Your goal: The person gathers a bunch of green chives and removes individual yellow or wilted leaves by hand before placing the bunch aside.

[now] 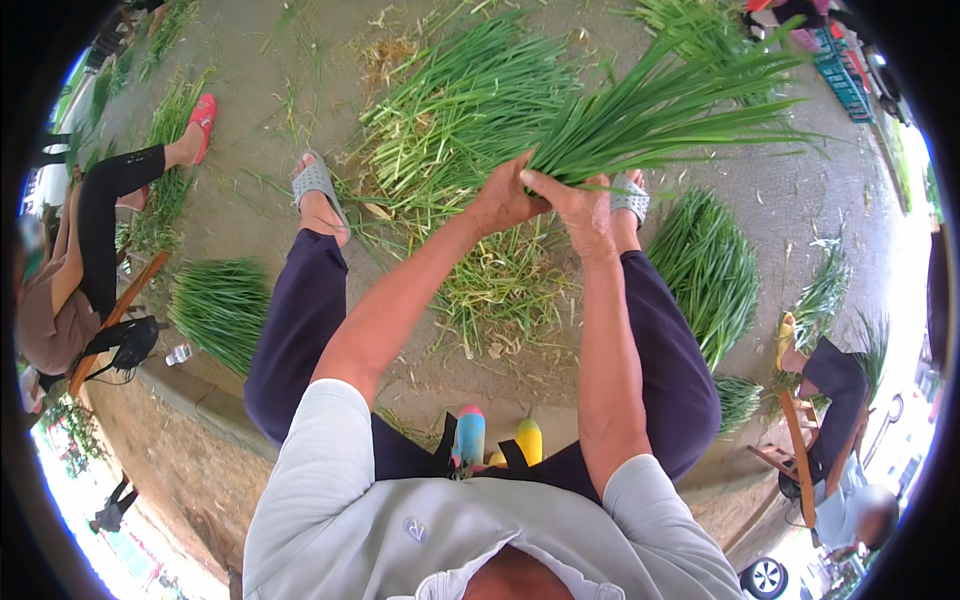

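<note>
Both my hands are together in front of me on a bunch of garlic chives (650,115), whose long green leaves fan out to the upper right. My left hand (507,196) is closed round the cut base of the bunch. With its thumb lying along the stems, my right hand (580,208) grips the same end. Some of its fingers are hidden by the leaves. Below and beyond the hands, a big loose heap of chives (460,100) covers the ground. Yellowish trimmed stalks and leaves (500,290) lie between my feet.
Neat chive piles flank me, one on the left (222,305) and one on the right (708,270). Seated people are at the far left (90,240) and lower right (835,420). A blue crate (843,75) stands at the upper right. A curb (200,400) runs behind my feet.
</note>
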`<state>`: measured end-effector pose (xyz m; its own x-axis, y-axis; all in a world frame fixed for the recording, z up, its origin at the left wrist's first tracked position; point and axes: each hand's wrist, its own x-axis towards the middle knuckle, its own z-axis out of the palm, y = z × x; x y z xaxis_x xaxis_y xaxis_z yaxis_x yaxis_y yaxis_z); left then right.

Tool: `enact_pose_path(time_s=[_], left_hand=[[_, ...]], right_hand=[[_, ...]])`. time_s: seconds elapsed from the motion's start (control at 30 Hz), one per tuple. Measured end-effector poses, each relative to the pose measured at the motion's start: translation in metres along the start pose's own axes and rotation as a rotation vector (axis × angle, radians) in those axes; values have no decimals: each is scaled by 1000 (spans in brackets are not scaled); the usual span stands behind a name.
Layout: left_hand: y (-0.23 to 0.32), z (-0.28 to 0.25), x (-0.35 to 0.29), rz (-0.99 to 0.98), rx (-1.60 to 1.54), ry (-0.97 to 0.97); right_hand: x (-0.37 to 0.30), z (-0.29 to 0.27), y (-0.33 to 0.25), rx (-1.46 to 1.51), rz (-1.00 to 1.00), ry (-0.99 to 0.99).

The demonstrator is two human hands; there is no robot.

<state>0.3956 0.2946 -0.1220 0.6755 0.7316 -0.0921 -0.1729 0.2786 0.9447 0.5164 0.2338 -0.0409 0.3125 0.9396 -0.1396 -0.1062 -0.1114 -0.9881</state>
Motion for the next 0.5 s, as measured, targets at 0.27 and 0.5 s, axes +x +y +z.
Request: enact_pose_path(time_s=[0.27, 0.5], left_hand=[[-101, -27, -5, -156, 518, 120], [-110, -30, 23, -97, -341, 204]], right_hand=[[7, -6, 135, 110, 191, 33], [16, 16, 106, 203, 160, 159]])
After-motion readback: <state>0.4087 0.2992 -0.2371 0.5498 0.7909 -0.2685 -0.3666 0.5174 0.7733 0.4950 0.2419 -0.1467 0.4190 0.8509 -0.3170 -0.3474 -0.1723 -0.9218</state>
